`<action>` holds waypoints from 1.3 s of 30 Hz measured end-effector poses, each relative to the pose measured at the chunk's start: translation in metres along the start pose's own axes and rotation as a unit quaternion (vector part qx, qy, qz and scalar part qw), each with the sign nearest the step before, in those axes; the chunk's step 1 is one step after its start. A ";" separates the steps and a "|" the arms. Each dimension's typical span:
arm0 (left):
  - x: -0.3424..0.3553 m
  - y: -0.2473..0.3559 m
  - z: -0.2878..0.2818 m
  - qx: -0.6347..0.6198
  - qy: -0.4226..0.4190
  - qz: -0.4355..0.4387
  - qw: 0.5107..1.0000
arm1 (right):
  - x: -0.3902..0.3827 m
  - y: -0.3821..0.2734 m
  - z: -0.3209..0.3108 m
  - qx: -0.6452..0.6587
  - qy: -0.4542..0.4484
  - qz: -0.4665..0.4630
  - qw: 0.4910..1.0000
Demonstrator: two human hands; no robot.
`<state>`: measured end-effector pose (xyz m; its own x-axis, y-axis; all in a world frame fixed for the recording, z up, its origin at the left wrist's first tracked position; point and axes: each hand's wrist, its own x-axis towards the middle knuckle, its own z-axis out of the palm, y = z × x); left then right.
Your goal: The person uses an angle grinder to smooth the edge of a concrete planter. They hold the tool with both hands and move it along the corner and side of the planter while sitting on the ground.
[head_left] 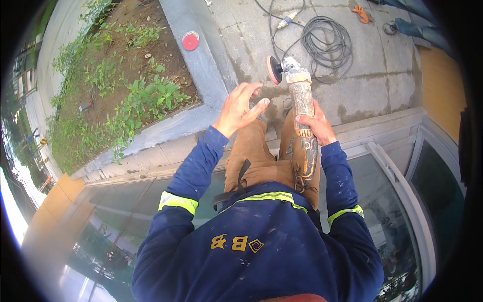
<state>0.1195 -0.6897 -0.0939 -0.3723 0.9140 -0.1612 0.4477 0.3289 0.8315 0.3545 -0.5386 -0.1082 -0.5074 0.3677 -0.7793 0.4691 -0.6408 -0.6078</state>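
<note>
A dusty, worn angle grinder (302, 103) stands nearly upright in the picture, its body gripped by my right hand (319, 126) with the thumb across it. At its far end sits a black backing pad with a salmon-coloured disc (273, 70), turned toward the left. My left hand (242, 108) hovers to the left of the tool, apart from it, fingers slightly curled and spread with nothing in them. Farther left, a round red disc (190, 41) lies on the grey planter ledge (198, 70).
A coiled black cable (327, 45) with a plug connector (288, 20) lies on the paved floor (359, 98). An orange glove (361, 14) is near another person's legs (420, 32) at far right. Green plants (146, 98) grow in the planter; glass panels (201, 201) stand behind me.
</note>
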 end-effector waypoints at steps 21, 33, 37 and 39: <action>0.057 -0.114 0.197 0.200 -0.584 0.030 0.786 | 0.035 0.207 0.013 0.083 -0.098 0.094 0.987; 0.035 -0.160 0.246 0.283 -0.588 0.170 0.739 | -0.006 0.282 0.064 0.205 -0.003 0.121 0.971; 0.001 -0.202 0.255 0.267 -0.577 0.154 0.757 | -0.004 0.322 0.097 0.195 0.036 0.168 0.966; -0.012 -0.210 0.251 0.269 -0.574 0.126 0.763 | 0.002 0.330 0.103 0.185 0.031 0.180 0.966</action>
<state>0.2339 -0.7107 -0.4000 0.5995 0.4682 -0.6492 0.7719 -0.1236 0.6236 0.4342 -0.8186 -0.2941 -0.3097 0.1083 -0.9446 0.3113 -0.9272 -0.2084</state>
